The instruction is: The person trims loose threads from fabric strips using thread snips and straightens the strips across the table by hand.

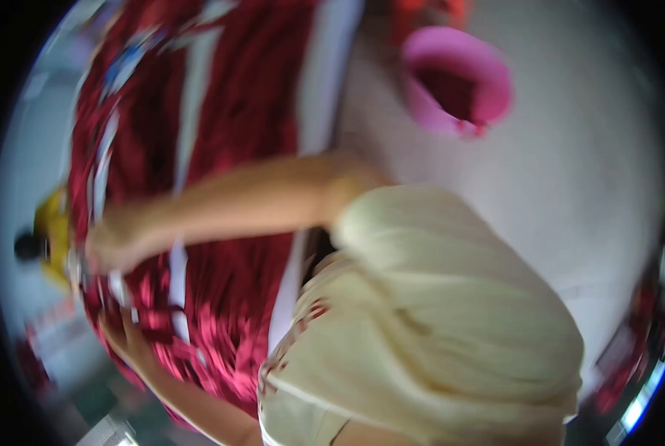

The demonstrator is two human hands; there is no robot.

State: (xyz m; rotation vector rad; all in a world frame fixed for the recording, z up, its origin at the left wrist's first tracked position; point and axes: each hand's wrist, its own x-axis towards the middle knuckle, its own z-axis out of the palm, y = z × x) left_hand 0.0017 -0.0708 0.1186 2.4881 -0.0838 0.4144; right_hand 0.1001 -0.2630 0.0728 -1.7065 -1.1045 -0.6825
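Dark red, shiny cloth pieces lie in long rows on a pale table. My right hand reaches across them to the far side, blurred by motion. Its fingers are closed beside a small greyish-white thing too smeared to name. Nearer the lower left, my left hand rests at the cloth with its thumb and fingers apart. Pale strips run between the red rows.
A pink tub with dark red stuff inside stands on the grey floor, beside an orange-red object. Beyond the table's far side is another person in yellow. More red material lies at the lower right.
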